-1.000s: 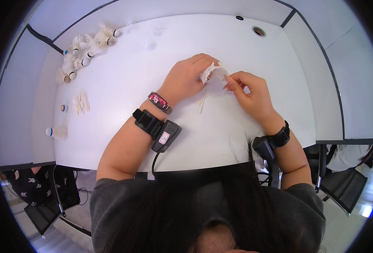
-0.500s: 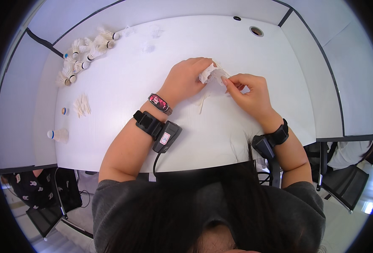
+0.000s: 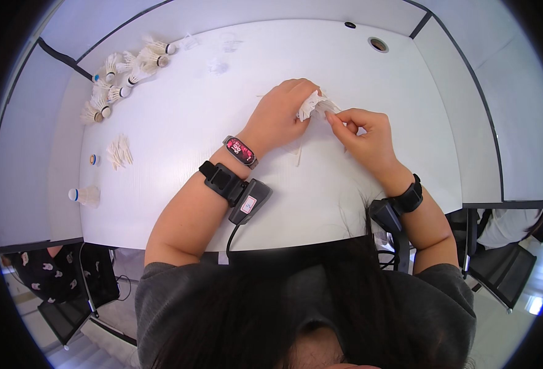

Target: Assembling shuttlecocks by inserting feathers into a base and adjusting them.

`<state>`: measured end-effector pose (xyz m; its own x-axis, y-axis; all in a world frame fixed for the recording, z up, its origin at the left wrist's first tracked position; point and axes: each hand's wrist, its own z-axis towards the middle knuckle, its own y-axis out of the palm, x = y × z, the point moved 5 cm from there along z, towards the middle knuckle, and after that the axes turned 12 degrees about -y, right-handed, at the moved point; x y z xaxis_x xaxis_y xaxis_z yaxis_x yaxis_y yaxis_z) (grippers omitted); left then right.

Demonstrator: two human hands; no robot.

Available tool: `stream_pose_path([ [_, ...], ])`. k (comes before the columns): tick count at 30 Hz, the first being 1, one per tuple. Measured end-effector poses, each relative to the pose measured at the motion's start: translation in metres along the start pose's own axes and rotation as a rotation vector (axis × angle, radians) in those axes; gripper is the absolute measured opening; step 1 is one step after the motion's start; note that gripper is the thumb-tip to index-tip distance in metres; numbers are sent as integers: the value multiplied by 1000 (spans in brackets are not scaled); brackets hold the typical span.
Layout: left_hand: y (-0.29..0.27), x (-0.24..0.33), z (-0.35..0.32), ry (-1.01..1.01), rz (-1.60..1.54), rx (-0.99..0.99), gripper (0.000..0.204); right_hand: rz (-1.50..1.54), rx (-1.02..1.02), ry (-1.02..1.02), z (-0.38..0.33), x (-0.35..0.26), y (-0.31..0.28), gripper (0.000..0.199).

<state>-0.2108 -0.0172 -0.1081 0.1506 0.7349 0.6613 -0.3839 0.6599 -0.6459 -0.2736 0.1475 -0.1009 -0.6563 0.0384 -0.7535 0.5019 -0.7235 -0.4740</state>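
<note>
My left hand (image 3: 283,111) is closed around what looks like a ragged white feather shuttlecock (image 3: 309,106), its frayed skirt facing right; the rest is hidden in my palm. At the skirt's right edge, my right hand (image 3: 363,130) pinches a feather between thumb and forefinger. Thin pale slivers (image 3: 298,155) lie on the table just below my hands.
Several shuttlecocks (image 3: 118,93) are heaped at the back left of the white table (image 3: 271,209). Nearer me are a pile of pale feather shafts (image 3: 119,152), a small round cork-coloured piece (image 3: 94,160) and a lone shuttlecock (image 3: 86,195). Clear plastic bits (image 3: 218,66) lie farther back.
Both hands and the shuttlecock have shifted slightly to the right. The left hand has turned a little, and the right still pinches the skirt's edge.
</note>
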Motion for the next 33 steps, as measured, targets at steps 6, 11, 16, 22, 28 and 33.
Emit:
stream_pose_path([
  [6,0,2,0,18,-18,-8,36,32,14,5,-1,0,1,14],
  [11,-3,7,0,161,-19,117,31,36,2,-19,-1,1,2,13],
  [16,0,2,0,46,0,27,35,6,26,-40,0,0,0,13],
  [22,-1,5,0,41,-44,39,32,18,60,-84,0,-2,1,13],
  [28,-2,2,0,4,-50,51,32,-28,56,-98,2,0,0,13],
  [33,-5,-9,2,-60,-37,111,29,-2,37,-36,4,3,3,16],
])
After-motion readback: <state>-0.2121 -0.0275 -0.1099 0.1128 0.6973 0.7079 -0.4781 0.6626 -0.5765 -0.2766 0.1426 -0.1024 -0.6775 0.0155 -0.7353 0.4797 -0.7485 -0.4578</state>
